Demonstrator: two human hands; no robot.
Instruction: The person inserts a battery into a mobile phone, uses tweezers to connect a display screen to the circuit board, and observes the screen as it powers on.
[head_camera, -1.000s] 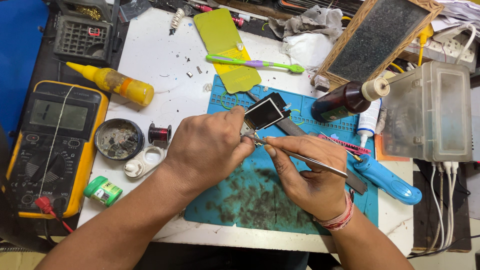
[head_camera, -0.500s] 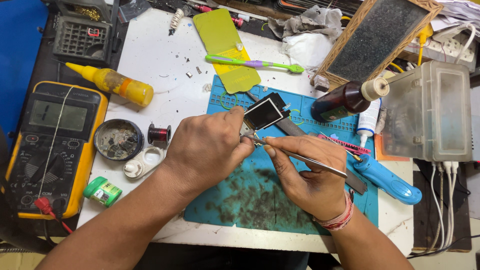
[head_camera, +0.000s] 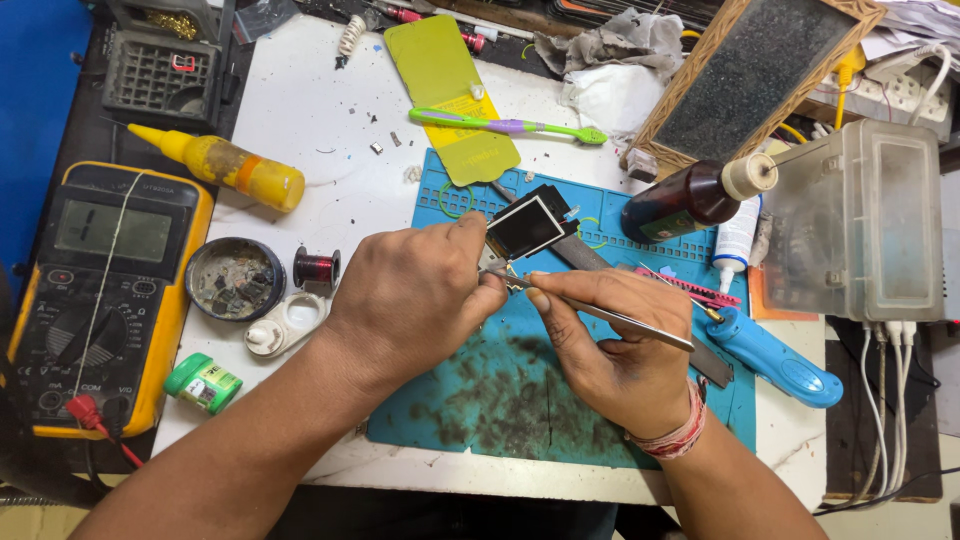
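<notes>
Head view: left hand (head_camera: 420, 295) fingers pinch a small display module (head_camera: 527, 226); right hand (head_camera: 615, 345) fingers pinch tweezers (head_camera: 600, 312) at it

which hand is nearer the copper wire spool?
Left. The left hand sits just right of the dark red wire spool, apart from it; the right hand is farther right, over the blue mat, holding tweezers.

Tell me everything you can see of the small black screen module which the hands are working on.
The small screen module is a flat rectangle with a dark glossy face and a thin pale border. It is tilted, raised over the blue work mat. The left hand pinches its lower left edge. The right hand brings metal tweezers to that same edge. A dark metal tool lies beneath it.
</notes>
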